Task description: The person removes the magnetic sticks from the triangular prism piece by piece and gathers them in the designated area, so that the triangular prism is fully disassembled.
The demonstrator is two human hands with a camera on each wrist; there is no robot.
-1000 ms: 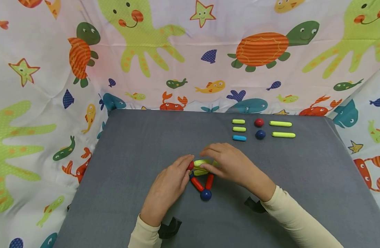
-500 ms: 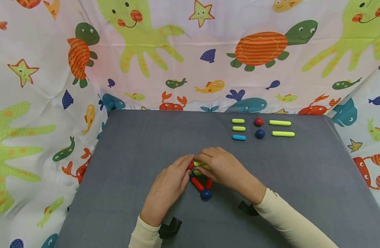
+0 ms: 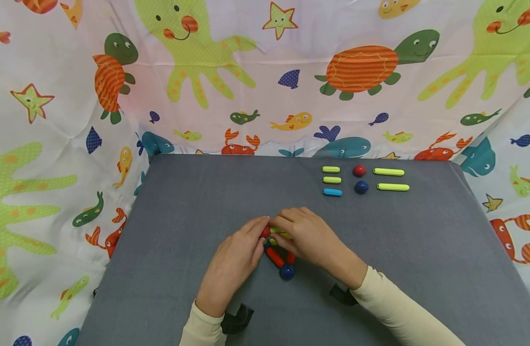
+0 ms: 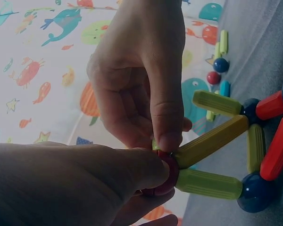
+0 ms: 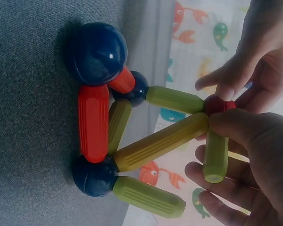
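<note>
A construction of magnetic rods and balls stands on the grey table. Blue balls (image 5: 98,52) join red rods (image 5: 93,125), light green rods (image 5: 174,99) and one yellow rod (image 5: 162,143). At its raised corner, my left hand (image 3: 232,264) holds a red ball (image 5: 216,104) between thumb and fingers. Right against that ball, my right hand (image 3: 312,238) pinches the end of a short green rod (image 5: 216,160), whose other end is free. Another green rod (image 5: 148,197) juts loose-ended from a lower blue ball. In the head view, my right hand hides part of the construction.
Toward the back right lie short green rods (image 3: 332,180), a blue rod (image 3: 332,192), a red ball (image 3: 359,171), a blue ball (image 3: 361,187) and longer green rods (image 3: 392,187). A sea-animal patterned cloth (image 3: 247,72) hangs behind the grey table (image 3: 195,192).
My right hand has moved left to the red ball, and its fingers have drawn together there. The left hand has kept its hold on the ball.
</note>
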